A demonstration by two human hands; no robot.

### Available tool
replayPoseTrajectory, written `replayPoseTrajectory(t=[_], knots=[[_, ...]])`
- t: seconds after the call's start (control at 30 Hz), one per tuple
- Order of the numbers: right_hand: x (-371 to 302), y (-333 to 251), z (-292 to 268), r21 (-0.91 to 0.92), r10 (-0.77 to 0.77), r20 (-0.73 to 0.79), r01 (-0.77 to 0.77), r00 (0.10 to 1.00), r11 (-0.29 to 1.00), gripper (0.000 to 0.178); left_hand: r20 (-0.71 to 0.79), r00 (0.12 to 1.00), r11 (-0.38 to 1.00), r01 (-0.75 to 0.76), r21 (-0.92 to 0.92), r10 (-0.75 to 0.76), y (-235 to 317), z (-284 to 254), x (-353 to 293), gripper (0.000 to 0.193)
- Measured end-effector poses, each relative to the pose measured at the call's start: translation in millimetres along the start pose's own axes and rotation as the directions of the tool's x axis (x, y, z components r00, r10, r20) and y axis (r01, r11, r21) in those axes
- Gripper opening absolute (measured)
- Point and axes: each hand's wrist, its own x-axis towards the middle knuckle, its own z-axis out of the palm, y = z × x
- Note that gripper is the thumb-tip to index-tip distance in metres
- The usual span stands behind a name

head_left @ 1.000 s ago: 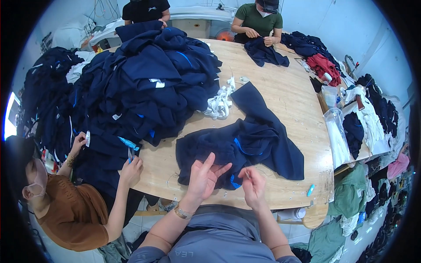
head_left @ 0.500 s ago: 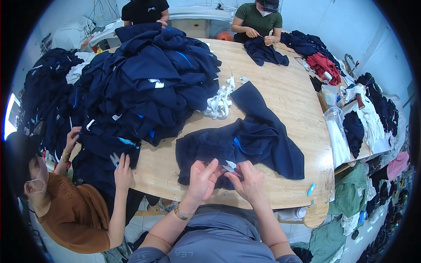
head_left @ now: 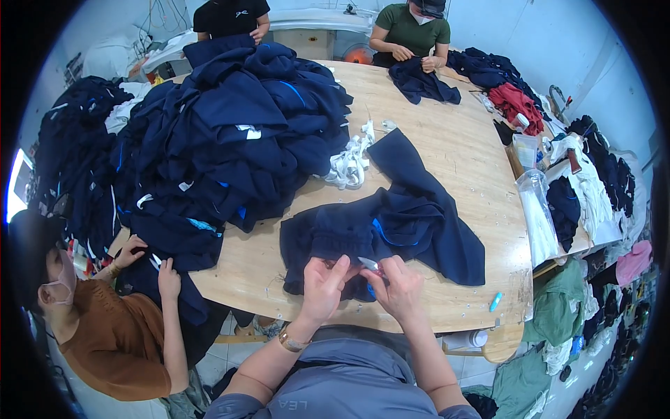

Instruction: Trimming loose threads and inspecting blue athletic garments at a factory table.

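Note:
A navy garment [head_left: 440, 230] with bright blue piping and a gathered waistband lies spread on the table in front of me. My left hand [head_left: 324, 288] is closed at the waistband's near edge, pinching the garment between thumb and fingers. Just to its right, my right hand [head_left: 398, 288] is closed around small thread snips [head_left: 368, 264]. Their silver blades point left toward my left fingertips, and a bit of reddish handle shows in the grip. Whether the blades touch a thread is too small to tell.
A tall heap of navy garments [head_left: 223, 133] fills the table's left side. White strips [head_left: 347, 164] lie beside it. A teal marker-like item [head_left: 495, 302] lies near the right edge. A co-worker [head_left: 112, 335] works close on my left; two others are across the table [head_left: 335, 73].
The snips' blades, spread and pointing upward before, now look closer together and lie flatter. The left co-worker's hands have moved lower and closer together over navy cloth.

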Motion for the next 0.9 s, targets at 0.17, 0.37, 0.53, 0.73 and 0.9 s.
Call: replayPoseTrajectory(t=[0.17, 0.37, 0.53, 0.73, 0.9], knots=[[-4, -2, 4, 0.491, 0.385, 0.025, -0.347, 0.923, 0.799, 0.025, -0.010, 0.998, 0.993, 0.054, -0.107, -0.055, 6, 11, 3, 0.019], [11, -22, 13, 0.275, -0.021, -0.133, 0.058, 0.991, 0.960, 0.020, 0.122, 0.990, 0.966, 0.098, -0.240, -0.070, -6, -15, -1, 0.018], [0, -15, 11, 0.304, -0.118, -0.150, 0.160, 0.982, 0.939, 0.018, 0.041, 0.992, 0.968, 0.124, -0.217, -0.118, 5, -3, 5, 0.019], [4, -9, 10, 0.207, -0.169, -0.182, 0.206, 0.969, 0.956, 0.031, -0.019, 0.986, 0.968, 0.158, -0.197, -0.165, 7, -2, 5, 0.022], [2, -6, 10, 0.146, -0.227, -0.145, 0.248, 0.963, 0.958, 0.030, -0.038, 0.985, 0.982, 0.165, -0.092, -0.169, 5, 2, 3, 0.015]])
